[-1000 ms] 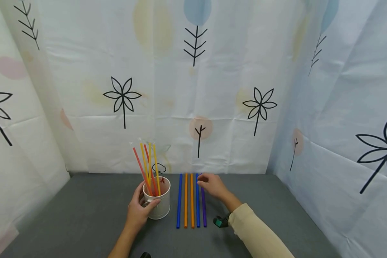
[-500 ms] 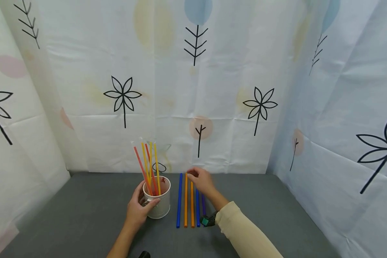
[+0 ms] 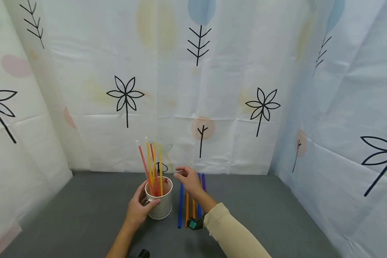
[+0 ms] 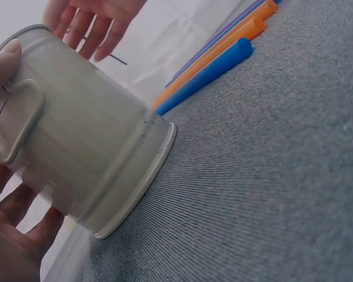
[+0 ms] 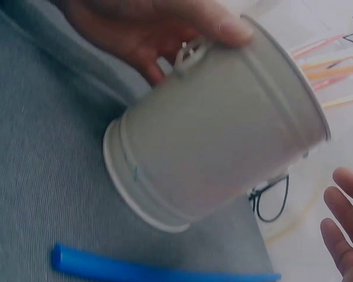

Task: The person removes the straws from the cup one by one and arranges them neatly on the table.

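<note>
My left hand [image 3: 138, 208] grips a white mug [image 3: 160, 210] by its left side, thumb near the rim and fingers round the far wall, beside the handle [image 4: 32, 120]. Inside the mug lean several red and yellow straws, among them a yellow straw [image 3: 160, 161], with clear wrapping at the tops. Just right of the rim hovers my right hand [image 3: 188, 182], fingers apart and holding nothing. Beneath it lie a blue straw [image 3: 180, 209], two orange straws [image 3: 187, 206], another blue straw and a purple straw [image 3: 204, 182], partly hidden by the hand and forearm.
A dark grey tabletop [image 3: 93, 215] carries everything. White patterned cloth [image 3: 225, 150] hangs behind the table and along both sides. Strapped at my right wrist is a black device [image 3: 195, 224]; another dark object [image 3: 144, 253] shows at the bottom edge.
My right hand has moved left across the row of straws, from above the purple one to near the mug's rim. My left hand keeps its grip on the mug.
</note>
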Available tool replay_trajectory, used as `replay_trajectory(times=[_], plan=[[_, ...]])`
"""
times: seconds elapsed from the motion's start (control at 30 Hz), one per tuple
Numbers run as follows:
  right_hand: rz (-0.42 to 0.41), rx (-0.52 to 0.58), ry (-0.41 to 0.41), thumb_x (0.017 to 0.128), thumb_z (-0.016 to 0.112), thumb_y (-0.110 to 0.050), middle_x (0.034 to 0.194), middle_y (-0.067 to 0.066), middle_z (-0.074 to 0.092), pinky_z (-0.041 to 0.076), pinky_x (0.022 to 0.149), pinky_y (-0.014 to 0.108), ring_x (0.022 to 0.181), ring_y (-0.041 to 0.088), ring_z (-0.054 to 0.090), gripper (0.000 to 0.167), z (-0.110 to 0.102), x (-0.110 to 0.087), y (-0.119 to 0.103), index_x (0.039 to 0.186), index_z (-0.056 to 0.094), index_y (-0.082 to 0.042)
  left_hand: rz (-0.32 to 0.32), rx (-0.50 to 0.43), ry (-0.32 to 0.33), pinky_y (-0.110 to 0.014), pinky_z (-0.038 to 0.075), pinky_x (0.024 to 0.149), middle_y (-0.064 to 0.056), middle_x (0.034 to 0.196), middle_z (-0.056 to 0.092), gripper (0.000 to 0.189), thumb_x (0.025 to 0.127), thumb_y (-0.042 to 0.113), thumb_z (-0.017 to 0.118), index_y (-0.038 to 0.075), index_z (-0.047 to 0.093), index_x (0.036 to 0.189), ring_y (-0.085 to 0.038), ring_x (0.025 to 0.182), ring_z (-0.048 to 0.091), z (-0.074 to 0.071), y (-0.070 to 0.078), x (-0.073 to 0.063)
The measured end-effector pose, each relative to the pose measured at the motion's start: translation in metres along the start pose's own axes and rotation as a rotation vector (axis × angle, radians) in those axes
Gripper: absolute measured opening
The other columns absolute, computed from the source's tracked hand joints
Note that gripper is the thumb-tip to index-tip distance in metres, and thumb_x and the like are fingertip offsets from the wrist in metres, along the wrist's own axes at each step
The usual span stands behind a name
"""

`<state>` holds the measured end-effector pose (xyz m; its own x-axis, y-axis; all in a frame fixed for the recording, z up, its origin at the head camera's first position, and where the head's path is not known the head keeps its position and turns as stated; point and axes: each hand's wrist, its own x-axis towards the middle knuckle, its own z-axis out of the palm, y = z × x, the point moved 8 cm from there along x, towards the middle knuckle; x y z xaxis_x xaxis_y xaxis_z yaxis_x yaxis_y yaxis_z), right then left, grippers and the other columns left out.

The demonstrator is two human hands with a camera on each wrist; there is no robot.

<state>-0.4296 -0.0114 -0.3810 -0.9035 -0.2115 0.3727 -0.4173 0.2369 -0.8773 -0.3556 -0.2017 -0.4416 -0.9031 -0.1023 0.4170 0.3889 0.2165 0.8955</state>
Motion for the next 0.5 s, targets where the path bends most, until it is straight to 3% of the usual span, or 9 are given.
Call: replay_trajectory(times=[0.1, 0.17, 0.23, 0.33, 0.5], plan=[[-0.013, 0.093, -0.001, 0.092, 0.065, -0.007, 0.102, 0.020, 0.069, 0.050, 0.081, 0.036, 0.098, 0.031, 0.064, 0.025, 0.006, 0.000, -0.011, 0.114, 0.063, 0.006, -0.014, -0.004, -0.020, -0.056, 0.037, 0.101, -0.028, 0.142, 0.043, 0.081, 0.083, 0.007, 0.078, 0.001, 0.032, 0.149, -0.043, 0.127, 0.046, 0.000, 0.020, -0.005], [-0.010, 0.148, -0.014, 0.092, 0.064, -0.004, 0.106, 0.024, 0.067, 0.050, 0.087, 0.039, 0.102, 0.035, 0.063, 0.027, 0.009, -0.003, -0.024, 0.115, 0.061, 0.009, -0.010, -0.007, -0.029, -0.057, 0.037, 0.101, -0.028, 0.143, 0.043, 0.080, 0.084, 0.007, 0.077, 0.001, 0.031, 0.149, -0.044, 0.127, 0.045, 0.001, 0.020, -0.005], [-0.003, 0.183, -0.037, 0.093, 0.063, -0.003, 0.110, 0.028, 0.065, 0.048, 0.092, 0.043, 0.107, 0.038, 0.061, 0.029, 0.013, -0.007, -0.037, 0.118, 0.059, 0.011, 0.000, -0.003, -0.030, -0.056, 0.038, 0.101, -0.026, 0.143, 0.044, 0.080, 0.084, 0.010, 0.077, 0.003, 0.032, 0.150, -0.042, 0.127, 0.046, 0.000, 0.016, -0.004], [0.031, 0.210, -0.088, 0.095, 0.061, -0.005, 0.119, 0.028, 0.062, 0.043, 0.099, 0.048, 0.115, 0.037, 0.057, 0.035, 0.020, -0.010, -0.046, 0.126, 0.055, 0.008, 0.017, -0.005, -0.024, -0.055, 0.039, 0.100, -0.021, 0.143, 0.045, 0.081, 0.083, 0.014, 0.078, 0.010, 0.033, 0.150, -0.038, 0.127, 0.048, 0.001, -0.002, 0.001], [0.084, 0.252, -0.145, 0.095, 0.062, -0.009, 0.126, 0.024, 0.060, 0.040, 0.101, 0.048, 0.119, 0.033, 0.056, 0.043, 0.032, 0.001, -0.036, 0.134, 0.051, 0.003, 0.012, -0.001, -0.026, -0.053, 0.040, 0.100, -0.021, 0.143, 0.045, 0.081, 0.084, 0.014, 0.078, 0.010, 0.032, 0.151, -0.038, 0.127, 0.048, 0.001, -0.002, 0.001]])
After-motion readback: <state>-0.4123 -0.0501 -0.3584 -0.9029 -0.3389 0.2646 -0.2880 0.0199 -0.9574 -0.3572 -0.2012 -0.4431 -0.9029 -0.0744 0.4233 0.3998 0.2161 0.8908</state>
